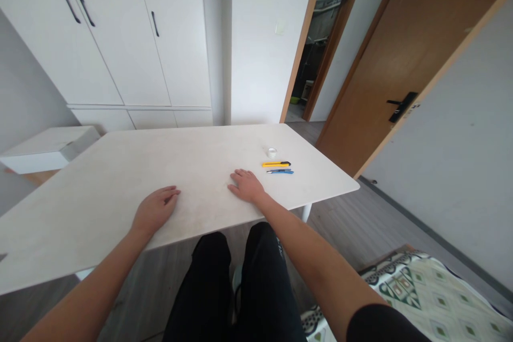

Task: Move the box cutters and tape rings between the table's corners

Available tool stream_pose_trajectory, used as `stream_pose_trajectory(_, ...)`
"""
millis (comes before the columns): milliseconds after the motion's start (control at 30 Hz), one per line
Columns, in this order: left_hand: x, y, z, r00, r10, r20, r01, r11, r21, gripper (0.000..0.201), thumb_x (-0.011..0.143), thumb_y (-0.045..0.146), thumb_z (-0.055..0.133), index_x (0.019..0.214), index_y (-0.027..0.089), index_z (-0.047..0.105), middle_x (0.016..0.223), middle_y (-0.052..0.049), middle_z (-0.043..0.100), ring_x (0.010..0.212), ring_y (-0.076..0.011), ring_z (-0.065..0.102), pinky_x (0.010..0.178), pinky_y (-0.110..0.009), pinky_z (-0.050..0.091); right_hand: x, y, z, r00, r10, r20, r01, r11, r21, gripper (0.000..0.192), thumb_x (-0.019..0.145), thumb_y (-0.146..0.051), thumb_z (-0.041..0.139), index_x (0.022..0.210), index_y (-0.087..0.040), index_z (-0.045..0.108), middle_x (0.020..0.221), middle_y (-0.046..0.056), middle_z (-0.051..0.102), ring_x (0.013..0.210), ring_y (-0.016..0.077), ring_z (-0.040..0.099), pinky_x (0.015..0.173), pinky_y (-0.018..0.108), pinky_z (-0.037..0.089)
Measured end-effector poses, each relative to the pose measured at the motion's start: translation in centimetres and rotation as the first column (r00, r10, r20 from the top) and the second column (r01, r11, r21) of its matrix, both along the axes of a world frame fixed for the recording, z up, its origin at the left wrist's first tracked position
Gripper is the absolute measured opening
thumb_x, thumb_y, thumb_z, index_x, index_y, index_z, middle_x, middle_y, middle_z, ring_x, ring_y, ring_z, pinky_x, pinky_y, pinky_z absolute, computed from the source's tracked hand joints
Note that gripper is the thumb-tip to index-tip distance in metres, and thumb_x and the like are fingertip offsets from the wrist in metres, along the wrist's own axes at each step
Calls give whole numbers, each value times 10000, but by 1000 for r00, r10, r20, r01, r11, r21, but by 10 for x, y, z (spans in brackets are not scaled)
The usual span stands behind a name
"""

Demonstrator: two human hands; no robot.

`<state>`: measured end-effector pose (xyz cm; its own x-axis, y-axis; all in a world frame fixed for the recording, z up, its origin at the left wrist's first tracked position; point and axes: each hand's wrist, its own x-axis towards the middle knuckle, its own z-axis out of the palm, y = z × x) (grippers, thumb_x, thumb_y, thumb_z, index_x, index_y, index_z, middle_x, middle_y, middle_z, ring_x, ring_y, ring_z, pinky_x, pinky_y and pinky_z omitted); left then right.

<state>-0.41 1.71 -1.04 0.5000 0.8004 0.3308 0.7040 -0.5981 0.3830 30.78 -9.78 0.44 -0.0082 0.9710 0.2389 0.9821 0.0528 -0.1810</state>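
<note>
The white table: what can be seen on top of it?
On the white table rest the left hand and right hand, both flat and empty. Beyond the right hand lie a yellow utility knife, a blue one and a tape roll. The palms cover small patches.

Table (120,171) bare leftward; knife (276,164), pen (280,171), tape (272,152) (clustered) block right

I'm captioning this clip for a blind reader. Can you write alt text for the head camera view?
A seated person rests both hands flat on a white table, left hand and right hand holding nothing. Just beyond the right hand lie a yellow utility knife, a blue pen and a small roll of tape.
</note>
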Motion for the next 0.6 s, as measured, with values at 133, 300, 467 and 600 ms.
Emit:
stream_pose_trajectory(133, 1, -2, 2, 1000, 24, -9, -24, 1000, -20, 539, 844, 507, 367, 1016, 209, 782, 1247, -58, 711, 1188, -279, 641, 1085, -408, 472, -1, 0, 0, 1000, 2, 9, -2, 1000, -9, 487, 992, -501, 456, 1345, -188, 575, 1460, 150, 533, 1365, 271, 440, 1133, 460, 296)
stream_pose_trajectory(300, 1, -4, 4, 999, 45, -11, -45, 999, -23, 529, 827, 526, 366, 991, 248, 785, 1241, -24, 715, 1170, -264, 654, 1057, -384, 494, -1, -2, 2, 999, 14, 29, -14, 1000, 0, 489, 996, -496, 440, 1331, -168, 578, 1449, 154, 537, 1353, 281, 445, 1125, 461, 307)
stream_pose_trajectory(467, 2, -3, 2, 999, 32, 18, -32, 999, 5, 498, 810, 529, 394, 933, 253, 789, 1205, -36, 730, 1130, -271, 674, 1040, -400, 508, -1, -3, 4, 1000, 19, 20, -19, 1000, -25, 496, 1000, -502, 427, 1353, -180, 560, 1472, 152, 516, 1370, 275, 426, 1139, 461, 286)
stream_pose_trajectory(600, 3, -2, 1, 999, 40, 19, -41, 999, 29, 472, 806, 517, 409, 919, 257, 787, 1182, -31, 740, 1122, -263, 676, 1035, -388, 510, -1, -4, 5, 1000, 18, 12, -18, 1000, -23, 500, 1002, -508, 420, 1354, -183, 562, 1478, 151, 516, 1375, 271, 428, 1140, 458, 289)
